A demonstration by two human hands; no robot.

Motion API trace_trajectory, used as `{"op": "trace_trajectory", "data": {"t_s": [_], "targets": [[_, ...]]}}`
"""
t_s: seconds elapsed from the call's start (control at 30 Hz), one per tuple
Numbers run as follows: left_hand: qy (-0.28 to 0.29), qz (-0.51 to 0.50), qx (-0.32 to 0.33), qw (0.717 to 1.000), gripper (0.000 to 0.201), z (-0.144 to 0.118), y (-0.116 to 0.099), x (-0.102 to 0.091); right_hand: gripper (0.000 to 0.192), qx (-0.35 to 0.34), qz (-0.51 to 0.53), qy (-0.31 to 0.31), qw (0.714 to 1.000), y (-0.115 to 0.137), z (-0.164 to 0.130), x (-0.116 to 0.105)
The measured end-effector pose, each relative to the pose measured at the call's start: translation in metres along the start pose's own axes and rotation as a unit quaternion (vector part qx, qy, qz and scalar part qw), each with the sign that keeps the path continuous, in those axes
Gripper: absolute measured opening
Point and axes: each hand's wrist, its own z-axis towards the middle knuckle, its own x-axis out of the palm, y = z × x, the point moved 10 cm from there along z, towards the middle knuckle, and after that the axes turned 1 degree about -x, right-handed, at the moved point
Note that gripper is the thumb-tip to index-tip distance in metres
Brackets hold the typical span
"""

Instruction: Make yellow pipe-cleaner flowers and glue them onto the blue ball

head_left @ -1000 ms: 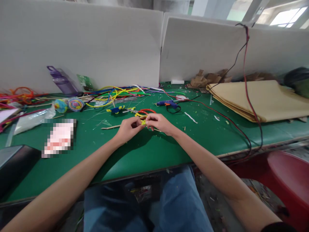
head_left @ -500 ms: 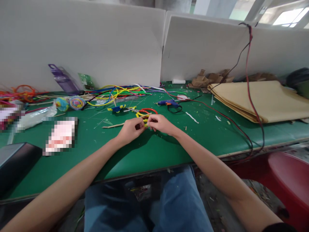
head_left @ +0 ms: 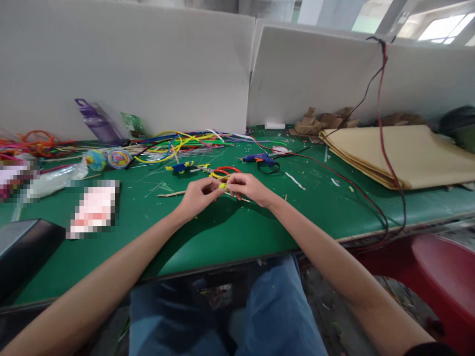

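My left hand (head_left: 200,196) and my right hand (head_left: 249,189) meet above the green tabletop, fingertips almost touching. Both pinch a small yellow piece (head_left: 222,186), mostly hidden by the fingers; its kind is unclear. A thin stick (head_left: 243,199) pokes out below my right hand; whether it is held or lies on the table I cannot tell. Just behind the fingers lie scissors (head_left: 228,169) with red handles, partly covered. Left of them is a blue and yellow craft piece (head_left: 181,167). Another thin stick (head_left: 171,194) rests beside my left hand.
A blue glue gun (head_left: 257,158) lies behind my right hand, its cable trailing right. Coloured strands (head_left: 181,141) spread along the back, near a purple bottle (head_left: 99,123). Folded tan sheets (head_left: 389,153) lie right. A black box (head_left: 27,252) stands left, a red stool (head_left: 445,267) lower right.
My left fingers have straightened and lifted slightly, and more of the yellow piece shows. The stick end above my fingers is gone from there; one now shows below my right hand.
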Motion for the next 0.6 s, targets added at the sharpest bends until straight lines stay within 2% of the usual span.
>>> {"op": "trace_trajectory", "data": {"t_s": [0.1, 0.27, 0.37, 0.6], "targets": [[0.003, 0.005, -0.017, 1.000, 0.025, 0.001, 0.005, 0.000, 0.016, -0.017, -0.056, -0.017, 0.998, 0.002, 0.000, -0.002], [0.074, -0.074, -0.057, 0.993, 0.026, 0.003, 0.017, 0.015, 0.014, -0.070, -0.147, -0.048, 0.985, 0.012, -0.001, -0.004], [0.088, -0.103, -0.066, 0.989, 0.026, 0.003, 0.019, 0.019, 0.012, -0.108, -0.184, -0.063, 0.975, 0.019, -0.002, -0.004], [0.088, -0.059, -0.061, 0.992, 0.025, 0.004, 0.017, 0.017, 0.010, -0.166, -0.261, -0.098, 0.946, 0.031, -0.007, -0.003]]}}
